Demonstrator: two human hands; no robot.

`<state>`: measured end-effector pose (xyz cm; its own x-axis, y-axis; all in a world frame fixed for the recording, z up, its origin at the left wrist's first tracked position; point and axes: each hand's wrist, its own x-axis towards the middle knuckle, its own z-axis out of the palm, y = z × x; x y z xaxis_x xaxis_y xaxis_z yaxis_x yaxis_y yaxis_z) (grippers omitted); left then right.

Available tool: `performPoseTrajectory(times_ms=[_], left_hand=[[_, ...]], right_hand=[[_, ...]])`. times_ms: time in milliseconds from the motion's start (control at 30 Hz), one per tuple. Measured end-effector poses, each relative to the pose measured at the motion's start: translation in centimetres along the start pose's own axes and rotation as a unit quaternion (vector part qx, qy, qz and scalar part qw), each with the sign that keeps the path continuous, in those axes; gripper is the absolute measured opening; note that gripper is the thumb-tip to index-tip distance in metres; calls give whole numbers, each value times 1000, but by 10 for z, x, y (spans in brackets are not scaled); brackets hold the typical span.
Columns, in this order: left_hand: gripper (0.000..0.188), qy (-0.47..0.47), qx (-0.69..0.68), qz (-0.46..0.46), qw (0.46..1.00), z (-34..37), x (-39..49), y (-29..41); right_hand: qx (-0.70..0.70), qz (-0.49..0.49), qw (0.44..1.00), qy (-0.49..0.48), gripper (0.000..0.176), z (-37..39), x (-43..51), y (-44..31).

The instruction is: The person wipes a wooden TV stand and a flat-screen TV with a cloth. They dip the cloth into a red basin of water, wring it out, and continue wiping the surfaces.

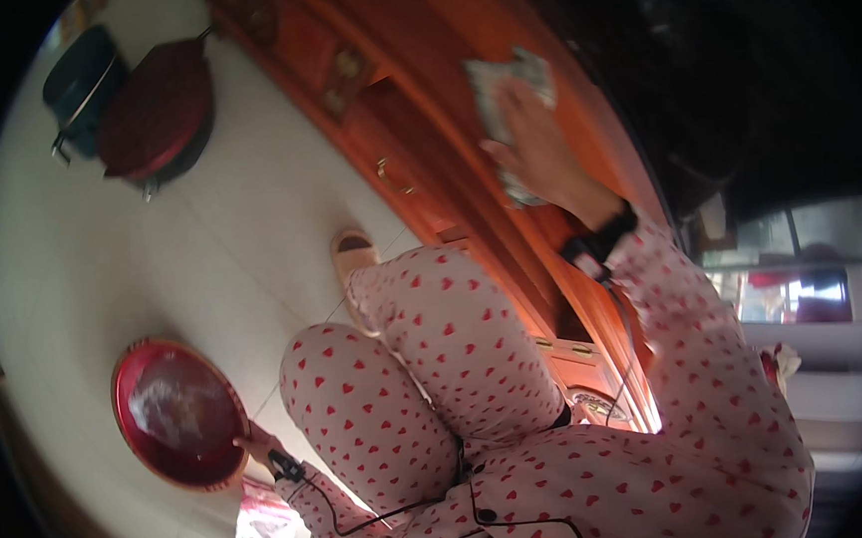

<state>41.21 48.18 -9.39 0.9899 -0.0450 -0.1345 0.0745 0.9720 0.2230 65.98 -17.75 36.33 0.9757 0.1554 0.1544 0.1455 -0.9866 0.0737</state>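
My right hand (530,138) lies palm down on a pale, patterned cloth (489,81), pressing it against the top of a reddish-brown wooden cabinet (450,13). The hand and cloth are slightly blurred. Down at the lower left, my left hand (259,444) grips the rim of a red basin (130,410) with its thumb over the edge; its other fingers are mostly hidden. Inside the basin is what looks like water (178,406), with a shiny surface. Black straps with cables circle both wrists.
Brass handles (392,178) mark the cabinet's front. A large black screen-like panel (703,85) rises behind its top. A dark red object (158,112) and a dark teal one (85,87) stand on the tiled floor. A pink-and-white package (265,517) lies below the basin.
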Motion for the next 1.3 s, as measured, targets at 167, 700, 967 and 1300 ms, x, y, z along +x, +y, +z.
performPoseTrajectory(times_ms=[167,700,967,1300], left_hand=[[46,366,142,154,907,67,28,-23],[47,227,453,271,819,414,67,-6],[46,-23,336,170,926,605,143,-129],[38,-114,357,83,924,625,209,-179]], right_hand=[[4,39,999,16,77,6,66,-21],[102,94,990,-33,76,-48,-220,-20],[90,155,981,-77,77,-79,-352,-10],[97,77,992,-31,78,-38,-203,0]])
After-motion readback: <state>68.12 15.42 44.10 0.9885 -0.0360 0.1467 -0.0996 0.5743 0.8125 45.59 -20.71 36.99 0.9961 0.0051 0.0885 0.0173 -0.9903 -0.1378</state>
